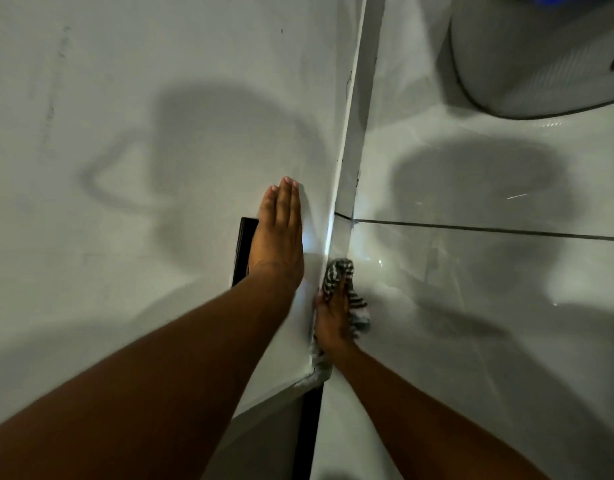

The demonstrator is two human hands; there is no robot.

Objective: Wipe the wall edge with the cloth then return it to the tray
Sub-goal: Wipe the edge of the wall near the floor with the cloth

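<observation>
A black-and-white striped cloth (340, 275) is pressed against the wall edge (345, 140), a white corner strip running from top centre down to the middle. My right hand (333, 317) grips the cloth, with part of it bunched under my palm and a tail of it hanging below my wrist. My left hand (280, 233) lies flat on the white wall (125, 98) just left of the edge, fingers straight and together, holding nothing. No tray is in view.
Glossy pale tiles (471, 271) with a dark grout line cover the surface right of the edge. A black rectangular fitting (242, 251) sits on the wall behind my left hand. A rounded white appliance (541, 57) stands at the top right.
</observation>
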